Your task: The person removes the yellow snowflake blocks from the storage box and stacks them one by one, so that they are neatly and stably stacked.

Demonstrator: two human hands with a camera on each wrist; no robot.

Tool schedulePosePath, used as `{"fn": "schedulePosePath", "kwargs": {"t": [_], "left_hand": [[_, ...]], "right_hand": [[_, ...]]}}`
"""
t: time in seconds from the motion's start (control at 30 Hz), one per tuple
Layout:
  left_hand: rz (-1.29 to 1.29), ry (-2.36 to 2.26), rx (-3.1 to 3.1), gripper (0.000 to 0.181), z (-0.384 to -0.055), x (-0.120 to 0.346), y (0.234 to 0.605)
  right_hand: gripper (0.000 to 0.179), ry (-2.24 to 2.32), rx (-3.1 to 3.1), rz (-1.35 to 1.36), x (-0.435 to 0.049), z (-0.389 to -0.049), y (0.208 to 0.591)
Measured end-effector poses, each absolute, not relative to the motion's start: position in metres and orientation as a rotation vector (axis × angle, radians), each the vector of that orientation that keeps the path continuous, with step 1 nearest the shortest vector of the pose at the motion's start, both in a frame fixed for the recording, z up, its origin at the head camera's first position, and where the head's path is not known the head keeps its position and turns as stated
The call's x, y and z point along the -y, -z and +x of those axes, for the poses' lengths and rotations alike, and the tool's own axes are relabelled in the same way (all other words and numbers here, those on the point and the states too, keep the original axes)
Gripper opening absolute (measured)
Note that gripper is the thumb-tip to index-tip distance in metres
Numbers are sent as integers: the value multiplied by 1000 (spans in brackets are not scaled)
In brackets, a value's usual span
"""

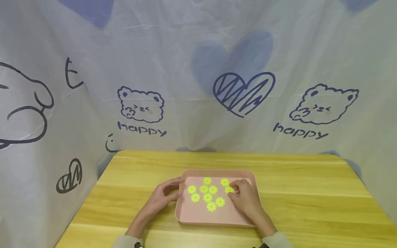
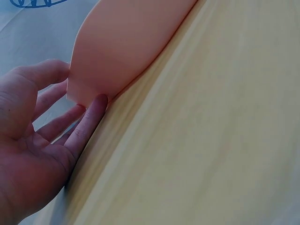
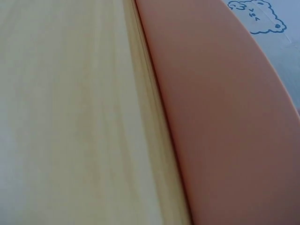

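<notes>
A shallow pink tray (image 1: 229,218) lies on the table with several yellow-green notched discs (image 1: 207,197) scattered flat in it. Over the tray's right part, my right hand (image 1: 246,198) pinches one notched disc (image 1: 228,189) between thumb and forefinger; its right edge is hidden by the fingers. Another disc (image 1: 224,182) lies just beyond it. My left hand (image 1: 162,196) rests against the tray's left side, fingers loosely spread. In the left wrist view, the fingertips (image 2: 100,101) of that hand touch the tray's outer wall (image 2: 122,47). The right wrist view shows only the tray's front wall (image 3: 220,112), no hand.
The yellow wood-grain table (image 1: 310,193) extends on both sides of the tray. Behind it and at the left hangs a pale cloth (image 1: 186,69) printed with bears, hearts and "happy".
</notes>
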State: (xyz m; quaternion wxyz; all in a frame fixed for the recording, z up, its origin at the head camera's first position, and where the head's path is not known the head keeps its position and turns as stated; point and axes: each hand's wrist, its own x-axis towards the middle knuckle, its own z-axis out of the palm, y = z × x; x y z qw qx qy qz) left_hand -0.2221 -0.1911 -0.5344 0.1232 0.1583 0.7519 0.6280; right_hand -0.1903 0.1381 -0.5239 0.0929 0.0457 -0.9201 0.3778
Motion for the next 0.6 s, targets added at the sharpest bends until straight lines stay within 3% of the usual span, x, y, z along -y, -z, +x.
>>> {"fn": "schedulePosePath", "kwargs": {"t": [0.27, 0.6], "left_hand": [[445, -1842, -2178, 52, -220, 193, 535], [439, -1833, -2203, 51, -222, 191, 532]], "right_hand": [[29, -1178, 2725, 146, -137, -190, 526], [21, -1348, 2633, 197, -141, -191, 522]]}}
